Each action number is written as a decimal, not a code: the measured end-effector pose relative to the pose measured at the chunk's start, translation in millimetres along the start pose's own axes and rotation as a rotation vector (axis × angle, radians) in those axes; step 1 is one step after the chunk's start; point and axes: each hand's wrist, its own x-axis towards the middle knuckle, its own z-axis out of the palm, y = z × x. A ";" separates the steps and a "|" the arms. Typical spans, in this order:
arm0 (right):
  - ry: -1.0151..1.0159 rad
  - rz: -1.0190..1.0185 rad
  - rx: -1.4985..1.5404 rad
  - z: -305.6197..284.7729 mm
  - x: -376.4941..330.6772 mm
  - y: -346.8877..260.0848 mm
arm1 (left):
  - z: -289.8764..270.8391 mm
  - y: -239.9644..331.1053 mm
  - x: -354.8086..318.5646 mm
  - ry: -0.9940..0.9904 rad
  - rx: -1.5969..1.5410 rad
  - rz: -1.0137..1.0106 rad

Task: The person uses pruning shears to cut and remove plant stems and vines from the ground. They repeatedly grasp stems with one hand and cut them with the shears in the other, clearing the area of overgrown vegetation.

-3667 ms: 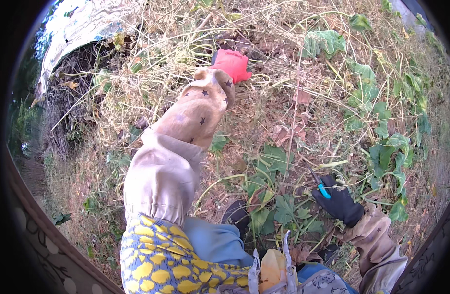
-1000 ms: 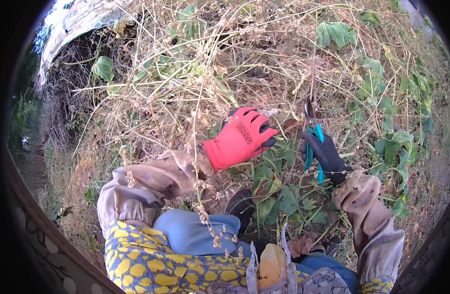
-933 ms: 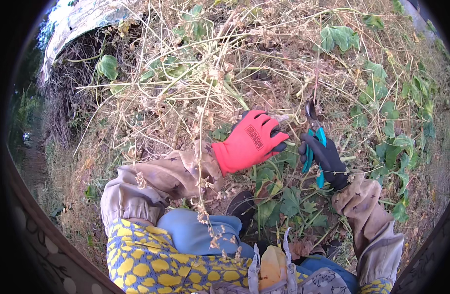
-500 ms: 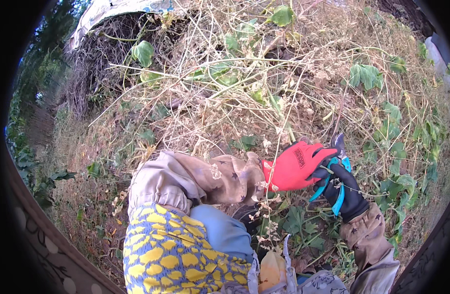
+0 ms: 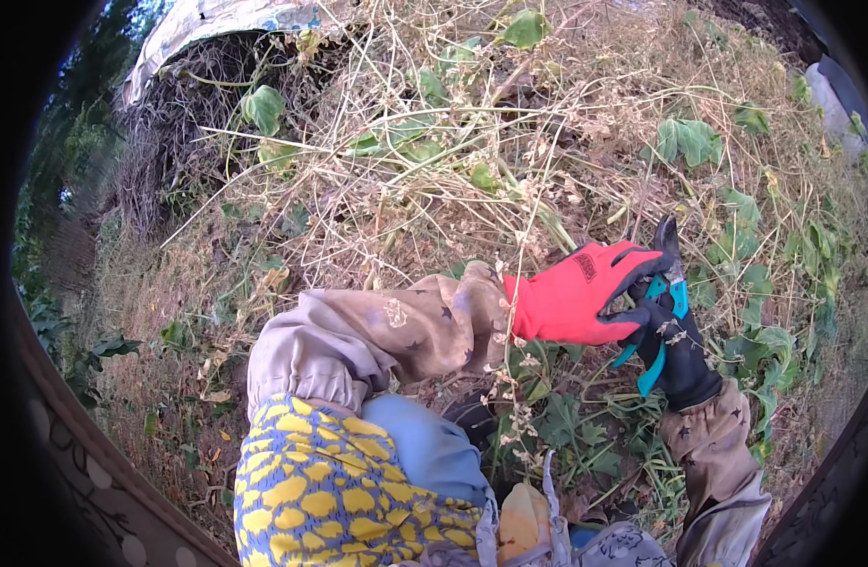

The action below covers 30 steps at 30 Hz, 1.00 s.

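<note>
My right hand [image 5: 675, 354], in a black glove, is closed around pruning shears [image 5: 653, 376] with teal handles. Their dark blades [image 5: 668, 241] point up and away from me, apparently closed. Against the shears and the right-hand fingers lies my left hand [image 5: 576, 295], in a red glove with dark fingertips. Its fingers are bent toward the thumb, and what they pinch is hidden by the gloves. A thin dry stalk [image 5: 512, 378] with pale papery leaves rises in front of the left cuff. Behind the hands a thicker green stem [image 5: 552, 225] slants into the dry vines.
Tangled dry vines [image 5: 406, 203] with scattered green leaves [image 5: 689, 142] cover the slope ahead. At the far left a pale sheet [image 5: 221, 28] tops a dark brush heap [image 5: 170, 132]. Below are patterned yellow cloth [image 5: 330, 482], a blue-clad knee [image 5: 423, 444] and an orange-yellow object [image 5: 522, 524].
Both hands have moved slightly up and to the right with the shears. The blades now point more steeply away, and the left fingers lie further over the shears.
</note>
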 end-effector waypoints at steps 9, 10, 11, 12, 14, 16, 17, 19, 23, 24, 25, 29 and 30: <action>-0.084 0.092 -0.147 -38.2 -31.3 -50.8 | -103.0 -81.6 27.5 0.486 0.698 -0.006; -0.079 0.122 -0.115 -46.1 -33.4 -44.3 | -119.3 -100.4 13.3 0.451 0.749 -0.093; -0.056 0.148 -0.116 -50.7 -38.7 -45.9 | -130.1 -117.8 5.0 0.440 0.773 -0.167; -0.036 0.121 -0.099 -48.0 -46.1 -52.4 | -143.8 -123.2 1.0 0.452 0.806 -0.075; -0.071 0.091 -0.140 -36.4 -57.3 -55.9 | -168.0 -143.9 -18.1 0.405 0.868 -0.129; -0.024 0.074 -0.240 -23.3 -74.4 -69.2 | -171.3 -157.5 -23.4 0.370 0.975 -0.133; -0.026 0.097 -0.254 -26.4 -82.4 -73.4 | -169.6 -154.5 -22.7 0.352 1.005 -0.137; -0.038 0.143 -0.274 -35.2 -98.4 -78.4 | -167.4 -156.6 -23.8 0.353 1.001 -0.153; 0.079 0.227 -0.213 -29.0 -157.3 -89.2 | -160.7 -168.1 -27.3 0.375 0.978 -0.178; 0.100 0.245 -0.195 -25.1 -170.3 -91.4 | -162.4 -172.3 -30.2 0.375 0.983 -0.190; 0.133 0.243 -0.151 -24.1 -178.5 -90.6 | -164.5 -175.5 -34.2 0.375 0.990 -0.202; 0.363 0.170 -0.212 -73.5 -208.3 -79.1 | -157.6 -156.0 -13.5 0.438 0.932 -0.150; 0.412 0.151 -0.205 -88.2 -215.4 -75.6 | -152.7 -141.6 -3.0 0.486 0.922 -0.100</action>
